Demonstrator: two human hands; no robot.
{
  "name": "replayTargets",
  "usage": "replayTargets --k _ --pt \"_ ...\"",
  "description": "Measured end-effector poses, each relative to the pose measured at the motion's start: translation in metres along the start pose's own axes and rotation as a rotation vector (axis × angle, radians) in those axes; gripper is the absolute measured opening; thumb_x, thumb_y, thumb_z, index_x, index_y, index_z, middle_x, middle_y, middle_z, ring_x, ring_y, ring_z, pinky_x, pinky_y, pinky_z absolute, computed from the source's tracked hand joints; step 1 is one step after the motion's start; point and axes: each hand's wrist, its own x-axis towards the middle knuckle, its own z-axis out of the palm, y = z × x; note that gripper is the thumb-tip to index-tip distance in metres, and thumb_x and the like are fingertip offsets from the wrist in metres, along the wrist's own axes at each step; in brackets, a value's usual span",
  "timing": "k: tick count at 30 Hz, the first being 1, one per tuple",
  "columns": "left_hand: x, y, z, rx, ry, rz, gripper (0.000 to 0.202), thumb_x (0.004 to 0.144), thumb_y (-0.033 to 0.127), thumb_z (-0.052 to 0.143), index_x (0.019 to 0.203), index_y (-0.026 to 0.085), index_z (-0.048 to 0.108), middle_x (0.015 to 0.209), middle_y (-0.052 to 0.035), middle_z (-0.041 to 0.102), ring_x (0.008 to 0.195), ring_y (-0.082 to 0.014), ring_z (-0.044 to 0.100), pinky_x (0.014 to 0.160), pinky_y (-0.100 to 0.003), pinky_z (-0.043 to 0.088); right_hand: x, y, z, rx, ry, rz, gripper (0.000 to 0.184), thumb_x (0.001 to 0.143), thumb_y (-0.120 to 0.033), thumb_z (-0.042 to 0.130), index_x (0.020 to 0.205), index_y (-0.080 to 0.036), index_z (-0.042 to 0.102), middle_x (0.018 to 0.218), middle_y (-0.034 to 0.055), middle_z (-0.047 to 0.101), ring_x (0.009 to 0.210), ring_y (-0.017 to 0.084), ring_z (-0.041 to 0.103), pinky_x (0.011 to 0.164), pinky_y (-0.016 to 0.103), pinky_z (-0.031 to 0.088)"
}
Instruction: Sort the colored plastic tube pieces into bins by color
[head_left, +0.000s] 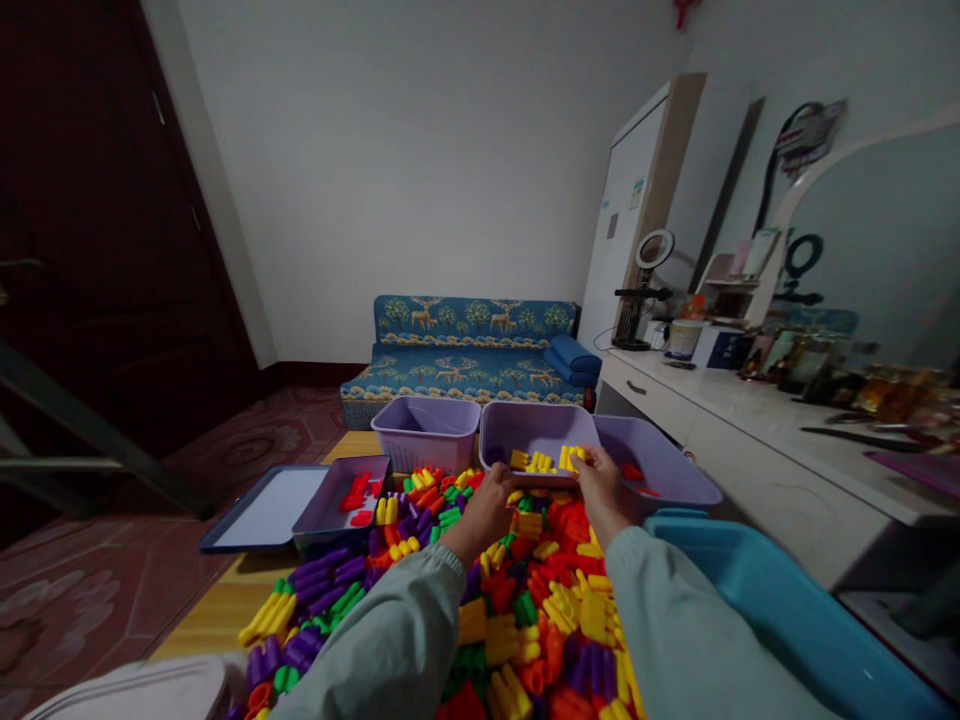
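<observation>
My right hand (600,482) is closed on a yellow toy block (571,457) at the front right rim of the middle purple bin (536,425). Several yellow blocks (538,462) lie inside that bin. At the bin's front left corner is my left hand (489,508), its fingers curled together; whatever they grip is hidden. Below both hands spreads a large pile of plastic blocks (517,635) in yellow, red, green and purple.
A purple bin (427,425) stands to the left, another (660,460) with red pieces to the right. A shallow purple box (322,515) holds red blocks beside a white tray (262,510). A teal tub (757,580) sits at right. Behind is a blue sofa (465,365).
</observation>
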Motion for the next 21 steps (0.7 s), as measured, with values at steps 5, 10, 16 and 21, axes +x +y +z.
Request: replayTargets --k 5,10,16,21 --pt "-0.001 0.0 0.0 -0.007 0.02 0.024 0.048 0.068 0.003 0.052 0.114 0.017 0.053 0.12 -0.0083 0.043 0.117 -0.0208 0.047 0.106 -0.033 0.039 -0.007 0.0 -0.001 -0.083 -0.062 0.035 0.036 0.063 -0.034 0.064 0.095 -0.016 0.064 0.079 0.0063 0.069 0.071 0.021 0.065 0.056 0.028 0.054" --pt "-0.002 -0.004 0.005 -0.017 0.039 0.045 0.047 0.07 0.003 0.052 0.114 0.017 0.053 0.119 -0.0087 0.044 0.111 -0.0212 0.051 0.101 -0.036 0.043 -0.006 0.0 0.001 -0.128 -0.11 0.028 0.036 0.062 -0.031 0.067 0.095 -0.017 0.065 0.078 0.0054 0.07 0.071 0.021 0.066 0.059 0.028 0.054" --pt "-0.017 -0.005 0.012 -0.039 0.025 0.021 0.046 0.071 0.005 0.052 0.116 0.015 0.054 0.123 -0.011 0.044 0.113 -0.0219 0.051 0.102 -0.034 0.043 -0.005 0.009 -0.001 -0.008 -0.149 0.125 0.034 0.056 -0.024 0.064 0.09 -0.017 0.064 0.079 0.0052 0.07 0.071 0.021 0.067 0.057 0.027 0.054" --pt "-0.022 0.001 0.008 -0.037 -0.034 -0.032 0.049 0.072 0.006 0.05 0.12 0.016 0.054 0.125 -0.0098 0.044 0.114 -0.0207 0.051 0.103 -0.031 0.041 -0.008 0.006 -0.003 0.04 -0.139 0.206 0.034 0.054 -0.021 0.062 0.088 -0.017 0.064 0.076 0.0052 0.069 0.067 0.02 0.067 0.052 0.025 0.052"
